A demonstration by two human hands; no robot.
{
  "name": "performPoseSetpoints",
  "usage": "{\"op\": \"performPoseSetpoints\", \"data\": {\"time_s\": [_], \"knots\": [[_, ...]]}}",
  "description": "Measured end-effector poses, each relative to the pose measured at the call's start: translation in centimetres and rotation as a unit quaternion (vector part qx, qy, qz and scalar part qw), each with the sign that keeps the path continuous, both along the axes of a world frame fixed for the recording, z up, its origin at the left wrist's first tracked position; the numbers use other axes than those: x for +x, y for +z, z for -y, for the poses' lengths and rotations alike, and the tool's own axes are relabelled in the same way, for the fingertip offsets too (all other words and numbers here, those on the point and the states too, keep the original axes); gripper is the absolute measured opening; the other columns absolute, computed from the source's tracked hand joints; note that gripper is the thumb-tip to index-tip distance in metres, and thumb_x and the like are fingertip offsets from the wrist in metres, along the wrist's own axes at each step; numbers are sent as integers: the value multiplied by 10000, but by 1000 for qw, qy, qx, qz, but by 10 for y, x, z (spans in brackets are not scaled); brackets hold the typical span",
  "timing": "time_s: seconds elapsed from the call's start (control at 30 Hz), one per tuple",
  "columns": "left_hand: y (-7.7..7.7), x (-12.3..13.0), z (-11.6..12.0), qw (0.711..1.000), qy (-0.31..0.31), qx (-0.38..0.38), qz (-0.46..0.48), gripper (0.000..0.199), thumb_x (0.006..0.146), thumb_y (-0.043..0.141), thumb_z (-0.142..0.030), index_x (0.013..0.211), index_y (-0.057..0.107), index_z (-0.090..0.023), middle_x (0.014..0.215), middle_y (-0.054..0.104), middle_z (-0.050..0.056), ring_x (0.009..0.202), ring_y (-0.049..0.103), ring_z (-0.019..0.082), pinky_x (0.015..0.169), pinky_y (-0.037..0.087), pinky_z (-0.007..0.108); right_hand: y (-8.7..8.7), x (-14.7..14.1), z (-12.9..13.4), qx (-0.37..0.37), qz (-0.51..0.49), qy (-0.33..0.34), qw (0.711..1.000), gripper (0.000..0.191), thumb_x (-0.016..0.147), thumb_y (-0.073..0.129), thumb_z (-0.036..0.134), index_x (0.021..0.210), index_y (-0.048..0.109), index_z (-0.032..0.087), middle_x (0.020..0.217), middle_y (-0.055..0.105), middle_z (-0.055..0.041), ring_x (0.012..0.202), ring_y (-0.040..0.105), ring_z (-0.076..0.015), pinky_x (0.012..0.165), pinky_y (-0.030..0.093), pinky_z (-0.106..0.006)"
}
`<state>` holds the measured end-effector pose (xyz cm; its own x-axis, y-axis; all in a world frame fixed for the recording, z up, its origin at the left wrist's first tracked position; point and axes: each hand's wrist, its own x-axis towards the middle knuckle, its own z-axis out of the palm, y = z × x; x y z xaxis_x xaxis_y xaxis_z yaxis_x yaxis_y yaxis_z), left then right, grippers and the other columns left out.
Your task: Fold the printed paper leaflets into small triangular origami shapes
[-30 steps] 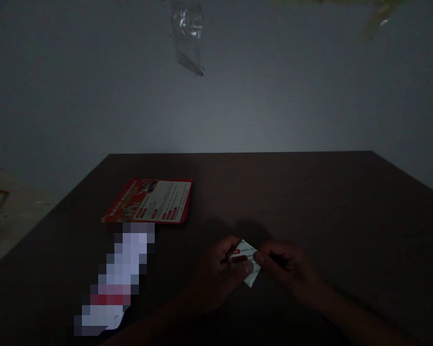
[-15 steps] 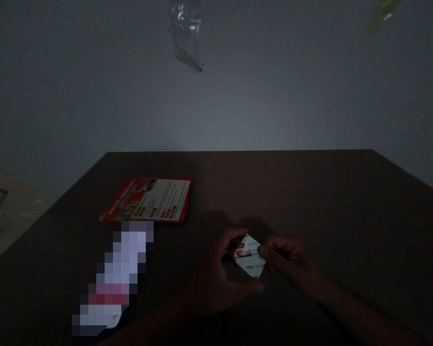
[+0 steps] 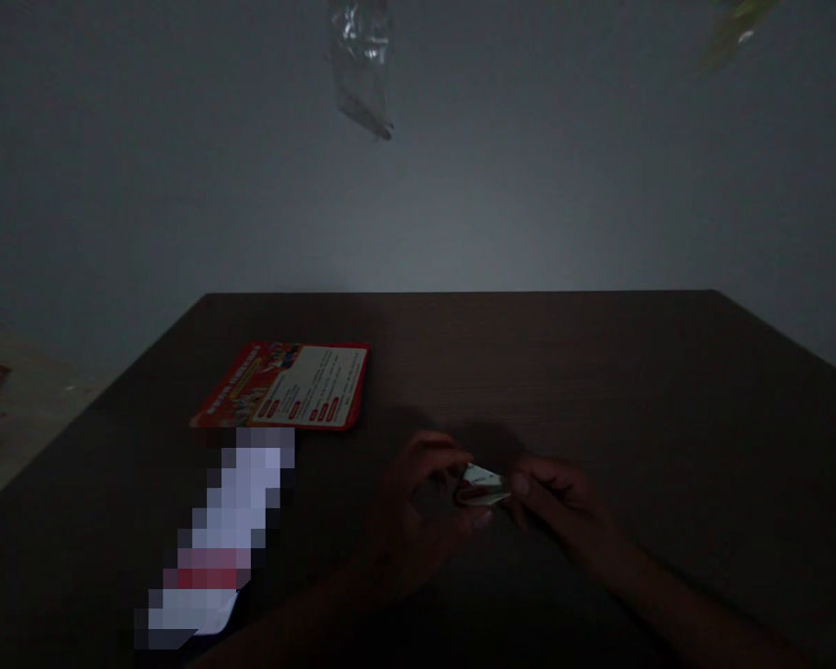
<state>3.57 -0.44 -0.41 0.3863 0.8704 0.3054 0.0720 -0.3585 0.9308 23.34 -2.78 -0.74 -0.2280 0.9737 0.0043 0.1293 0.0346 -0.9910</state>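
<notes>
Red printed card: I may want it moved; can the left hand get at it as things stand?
Probably yes: only tabletop shows between the left hand and the red printed card, though that hand's fingers are at a small folded white piece, which the right hand pinches.

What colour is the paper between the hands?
The paper is whitish with red, shown in the head view.

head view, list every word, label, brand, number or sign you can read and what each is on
No text can be read.
Small folded white-and-red card: print too small and dark.
Flat red-and-white rectangular printed sheet: lines of print and red labels, too small and dim.
Long white object with a red band: pixelated, nothing legible.
</notes>
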Motion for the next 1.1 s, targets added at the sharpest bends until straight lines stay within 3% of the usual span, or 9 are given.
{"op": "performPoseSetpoints", "data": {"time_s": [0.33, 0.63, 0.87, 1.1], "knots": [[1, 2, -4, 995, 30, -93, 22, 62, 766, 673, -219, 790, 699, -168, 741, 609, 16, 663, 545, 115, 610, 419, 218, -1, 0, 3, 45, 7, 20, 999, 334, 849, 527, 477, 710, 565, 175, 597, 475, 15, 546, 425, -111, 506, 331, -230], [2, 2, -7, 989, 0, -136, 59, 77, 740, 683, -206, 701, 706, -144, 668, 600, 16, 606, 534, 107, 554, 387, 204, -1, 0, 4, 181, 100, 65, 976, 267, 898, 463, 284, 657, 501, 173, 559, 425, 30, 510, 402, -93, 494, 288, -227], [1, 4, -6, 985, -14, -168, 44, 120, 761, 668, -236, 704, 683, -132, 682, 590, 12, 613, 517, 100, 558, 369, 200, 4, 0, 5, 275, 172, 59, 944, 275, 881, 425, 151, 609, 402, 188, 542, 366, 36, 497, 373, -94, 513, 253, -253], [5, 1, -7, 973, -65, -217, 48, 168, 774, 657, -272, 707, 673, -119, 685, 576, 9, 631, 516, 100, 577, 376, 196, 3, -2, 4, 291, 176, 71, 938, 253, 871, 394, 139, 635, 331, 205, 557, 337, 45, 484, 357, -91, 506, 242, -250]]}}
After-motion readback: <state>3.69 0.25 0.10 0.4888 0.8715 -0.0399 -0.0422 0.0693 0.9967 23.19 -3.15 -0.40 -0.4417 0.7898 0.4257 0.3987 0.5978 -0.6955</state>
